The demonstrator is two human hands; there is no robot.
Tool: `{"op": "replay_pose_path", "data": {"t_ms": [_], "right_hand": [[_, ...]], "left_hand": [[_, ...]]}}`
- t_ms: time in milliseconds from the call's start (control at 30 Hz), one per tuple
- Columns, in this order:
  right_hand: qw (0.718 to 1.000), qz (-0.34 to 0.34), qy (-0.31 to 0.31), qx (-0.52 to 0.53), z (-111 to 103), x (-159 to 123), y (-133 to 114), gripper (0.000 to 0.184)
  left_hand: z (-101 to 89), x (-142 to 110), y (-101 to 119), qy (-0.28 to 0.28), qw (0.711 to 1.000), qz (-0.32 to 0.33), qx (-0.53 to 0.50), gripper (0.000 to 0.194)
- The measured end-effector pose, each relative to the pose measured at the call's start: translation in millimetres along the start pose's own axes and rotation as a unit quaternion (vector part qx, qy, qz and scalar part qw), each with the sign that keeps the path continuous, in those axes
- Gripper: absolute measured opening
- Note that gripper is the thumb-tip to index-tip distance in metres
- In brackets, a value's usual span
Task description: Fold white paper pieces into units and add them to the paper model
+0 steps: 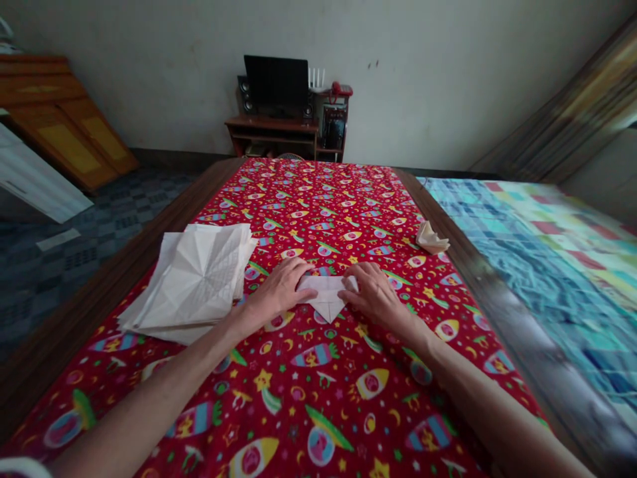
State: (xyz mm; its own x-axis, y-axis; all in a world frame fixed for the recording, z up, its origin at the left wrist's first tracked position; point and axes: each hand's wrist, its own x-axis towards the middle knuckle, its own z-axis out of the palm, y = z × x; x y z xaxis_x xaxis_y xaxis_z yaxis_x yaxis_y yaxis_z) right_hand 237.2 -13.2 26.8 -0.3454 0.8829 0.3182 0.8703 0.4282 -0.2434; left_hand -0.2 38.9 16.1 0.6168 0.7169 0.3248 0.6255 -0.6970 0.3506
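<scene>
A small folded white paper (327, 297) lies on the red patterned tablecloth (318, 392), its point toward me. My left hand (279, 289) rests on its left end, fingers curled and pressing down on the fold. My right hand (372, 292) covers its right end, fingers bent over the top edge and pinching it. Both forearms reach in from the lower corners of the view.
A stack of creased white paper sheets (192, 282) lies left of my hands. A finished folded paper piece (430, 239) sits near the table's right edge. A bed with a checked cover (547, 265) adjoins on the right. A desk with a monitor (277, 83) stands at the far wall.
</scene>
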Motion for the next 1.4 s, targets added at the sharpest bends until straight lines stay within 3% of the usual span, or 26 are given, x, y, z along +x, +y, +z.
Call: {"op": "replay_pose_path", "data": {"t_ms": [67,133,300,467,567,733,800,900,1000,1067,1167,1267,1400], "right_hand": [[1.000,-0.006,0.005,0.026,3,1,8,0.036],[0.999,-0.017,0.009,0.043,8,0,16,0.046],[0.998,-0.025,-0.012,0.054,11,0,24,0.057],[0.996,-0.010,-0.050,0.077,4,6,22,0.059],[0.991,-0.001,-0.079,0.111,2,9,21,0.052],[0.980,0.046,-0.111,0.162,-3,12,18,0.006],[0.982,0.041,-0.054,0.176,-9,13,13,0.009],[0.986,-0.014,0.062,0.155,-20,11,5,0.011],[0.988,-0.085,0.117,0.059,-26,5,-2,0.018],[0.986,-0.125,0.106,-0.012,-25,-2,-5,0.020],[0.982,-0.168,0.060,-0.067,-16,-15,-6,0.023],[0.981,-0.183,0.014,-0.066,-7,-25,-6,0.022],[0.985,-0.168,-0.018,-0.035,-4,-30,-8,0.023]], "left_hand": [[-0.5,10,0,-0.036,0.999,-0.013,0.009,0.050],[-1.8,15,2,-0.077,0.997,-0.031,0.006,0.050],[-8.5,22,7,-0.163,0.982,-0.090,-0.043,0.040],[-13.4,26,7,-0.191,0.975,-0.092,-0.061,0.017],[-13.3,23,6,-0.183,0.977,-0.089,-0.062,0.018],[-16.1,16,13,-0.162,0.980,-0.093,-0.070,0.015],[-20.1,14,20,-0.099,0.991,-0.071,-0.053,0.009],[-28.5,12,30,0.030,0.999,0.012,0.018,0.008],[-34.1,7,38,0.087,0.987,0.084,0.104,0.014],[-32.9,1,42,0.083,0.980,0.105,0.150,0.017],[-24.3,-12,45,0.030,0.973,0.119,0.197,0.017],[-14.7,-24,46,-0.027,0.969,0.134,0.207,0.016],[-8.8,-35,41,-0.025,0.979,0.116,0.164,0.017]]}}
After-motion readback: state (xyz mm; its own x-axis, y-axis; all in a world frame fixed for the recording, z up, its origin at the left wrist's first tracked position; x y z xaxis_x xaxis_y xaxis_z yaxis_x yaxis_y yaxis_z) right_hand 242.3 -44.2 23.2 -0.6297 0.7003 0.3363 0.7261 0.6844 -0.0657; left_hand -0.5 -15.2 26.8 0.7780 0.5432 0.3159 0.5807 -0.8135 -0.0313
